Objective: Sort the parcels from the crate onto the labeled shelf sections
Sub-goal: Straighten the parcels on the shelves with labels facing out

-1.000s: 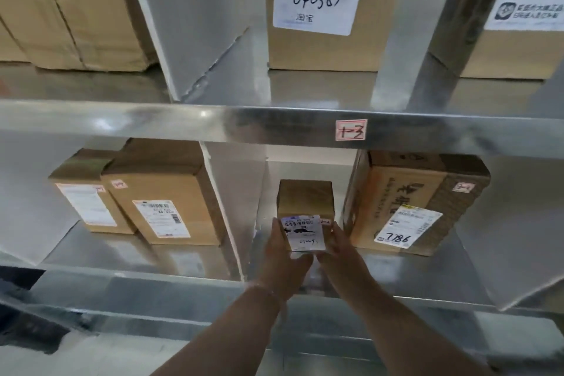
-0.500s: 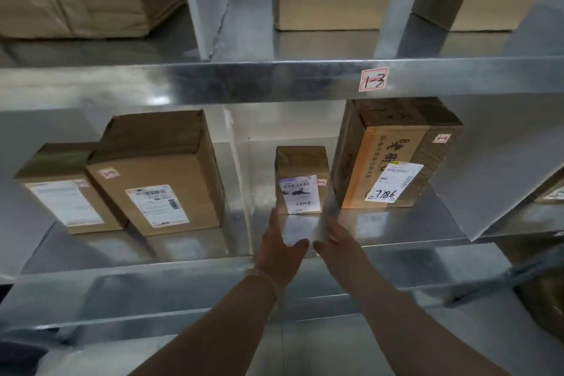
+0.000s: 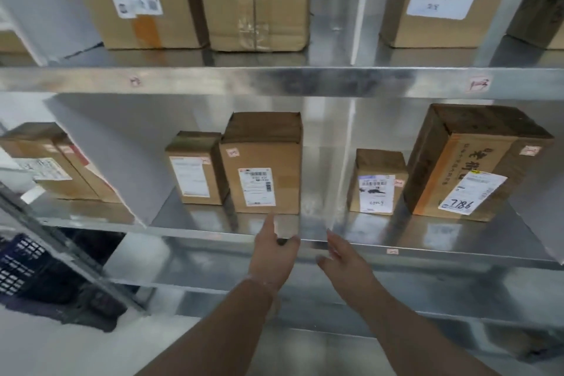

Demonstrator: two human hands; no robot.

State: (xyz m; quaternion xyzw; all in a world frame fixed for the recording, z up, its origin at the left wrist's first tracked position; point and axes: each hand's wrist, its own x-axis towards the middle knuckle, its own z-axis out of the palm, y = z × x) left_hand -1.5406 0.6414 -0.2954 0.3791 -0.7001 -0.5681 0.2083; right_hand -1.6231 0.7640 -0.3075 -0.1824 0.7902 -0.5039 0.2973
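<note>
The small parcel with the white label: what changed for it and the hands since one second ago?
The left hand and right hand let go of the small parcel and drew back toward the front of the shelf, now open and empty. The parcel stayed upright, left of the box marked 7186.

One wide-angle camera is worn on the head and faced forward, slightly downward, at the metal shelving [image 3: 305, 82], which is seen from close by. The left hand [image 3: 273, 256] and right hand [image 3: 345, 259] are framed from below, the blue crate [image 3: 21, 265] at lower left.
</note>
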